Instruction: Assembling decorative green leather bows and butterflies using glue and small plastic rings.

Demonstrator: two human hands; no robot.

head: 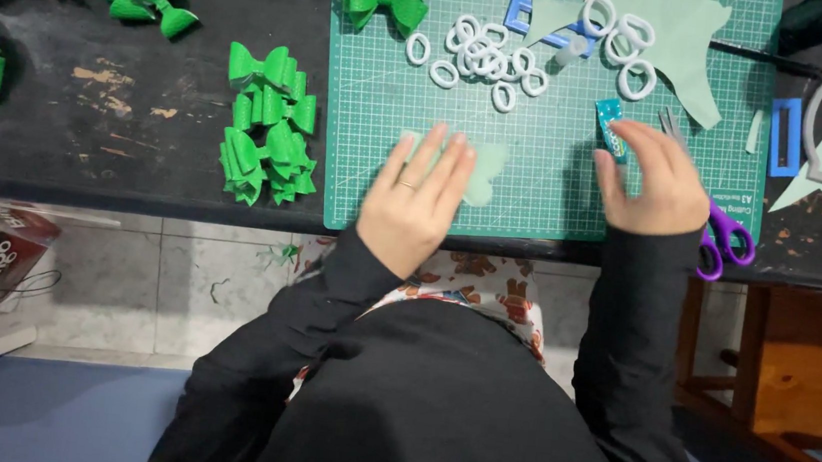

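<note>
Left hand (411, 206) is lying flat, fingers spread, pressing a pale green cut-out piece (477, 172) onto the green cutting mat (541, 133), near the mat's front edge. Right hand (652, 182) hovers open and loosely curled over the mat's front right part, holding nothing, just beside a small teal glue tube (610, 125) and purple-handled scissors (722, 236). White ovals (482, 62) are piled mid-mat, finished green bows (268, 127) on the desk (129, 134) left of it.
</note>
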